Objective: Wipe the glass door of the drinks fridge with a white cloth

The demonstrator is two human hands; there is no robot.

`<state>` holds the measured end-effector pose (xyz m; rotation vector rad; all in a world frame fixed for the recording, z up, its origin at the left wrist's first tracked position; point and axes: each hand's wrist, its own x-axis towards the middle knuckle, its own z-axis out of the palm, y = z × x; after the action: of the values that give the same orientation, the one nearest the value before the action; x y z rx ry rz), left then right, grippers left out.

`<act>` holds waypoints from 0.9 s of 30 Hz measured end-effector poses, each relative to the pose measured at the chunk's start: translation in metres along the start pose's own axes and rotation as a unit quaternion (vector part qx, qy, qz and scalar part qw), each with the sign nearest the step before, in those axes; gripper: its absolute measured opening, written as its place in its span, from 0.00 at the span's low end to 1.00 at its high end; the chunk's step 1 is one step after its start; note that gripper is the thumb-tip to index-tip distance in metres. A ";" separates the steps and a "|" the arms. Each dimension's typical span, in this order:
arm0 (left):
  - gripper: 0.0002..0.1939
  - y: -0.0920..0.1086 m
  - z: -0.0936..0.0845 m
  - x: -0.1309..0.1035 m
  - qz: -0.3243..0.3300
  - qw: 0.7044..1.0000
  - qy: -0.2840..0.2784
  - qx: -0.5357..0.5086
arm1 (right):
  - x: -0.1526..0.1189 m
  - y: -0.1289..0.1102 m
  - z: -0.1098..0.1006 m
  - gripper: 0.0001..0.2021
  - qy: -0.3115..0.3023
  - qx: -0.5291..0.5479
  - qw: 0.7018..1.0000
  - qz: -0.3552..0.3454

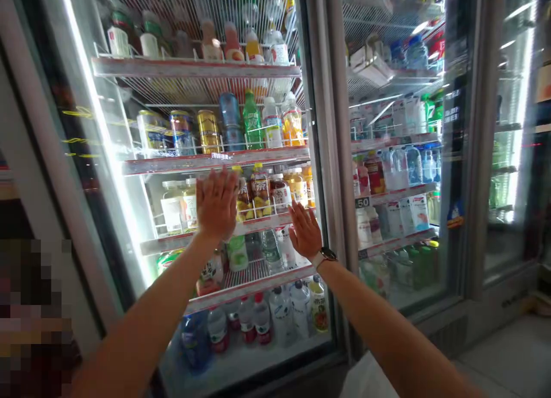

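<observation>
Both arms reach forward to a lit drinks fridge with a metal door frame (329, 157). My left hand (216, 203) is flat, fingers stretched upward, in front of the third shelf. My right hand (305, 230), lower and near the frame, also has its fingers extended. Neither holds anything; whether the palms touch the glass I cannot tell. A watch (328, 253) is on my right wrist. Between and behind the hands stand dark bottles with yellow caps (260, 191) and a pale green-labelled bottle (237, 252). White-labelled bottles (172, 207) are left of my left hand.
Cans (209, 132) and a green bottle (252, 119) stand on the shelf above. Red-capped water bottles (262, 319) fill part of the bottom. Another fridge section with bottles (414, 165) lies to the right, beside a tiled floor (495, 352). A blurred patch covers the lower left.
</observation>
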<state>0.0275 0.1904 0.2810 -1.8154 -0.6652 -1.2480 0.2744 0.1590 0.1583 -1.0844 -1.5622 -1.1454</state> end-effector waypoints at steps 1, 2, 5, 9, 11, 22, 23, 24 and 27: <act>0.31 -0.001 0.000 0.006 -0.006 1.000 0.003 -0.002 | 0.000 0.000 0.000 0.33 0.001 0.001 1.000 0.002; 0.31 0.000 0.001 0.006 -0.006 1.000 0.001 -0.002 | -0.001 0.000 0.000 0.33 0.002 0.002 1.000 0.004; 0.33 0.014 0.006 -0.023 0.003 1.000 -0.009 0.012 | -0.001 0.000 0.001 0.33 0.001 0.004 1.000 0.006; 0.34 0.035 0.012 -0.080 0.023 0.999 -0.032 0.022 | -0.001 0.000 0.000 0.33 0.003 0.003 1.000 0.005; 0.34 0.042 0.014 -0.104 0.027 0.999 -0.036 0.025 | 0.000 -0.001 0.000 0.34 0.004 0.003 1.000 0.005; 0.24 0.048 0.016 -0.243 0.121 0.989 -0.084 0.013 | -0.001 0.000 0.002 0.34 0.004 0.002 1.000 0.000; 0.24 0.042 0.014 -0.245 0.138 0.986 -0.092 0.010 | -0.001 0.000 0.002 0.34 0.006 0.001 1.000 0.000; 0.25 0.034 0.011 -0.241 0.154 0.983 -0.100 0.009 | -0.001 0.000 0.002 0.34 0.005 -0.001 1.000 0.000; 0.27 0.003 -0.002 -0.193 0.158 0.982 -0.106 0.016 | -0.001 0.000 0.002 0.33 -0.002 -0.008 1.000 0.002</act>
<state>-0.0424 0.1917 0.1010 -1.9541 -0.4835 -0.8384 0.2741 0.1612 0.1573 -1.1009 -1.5556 -1.1555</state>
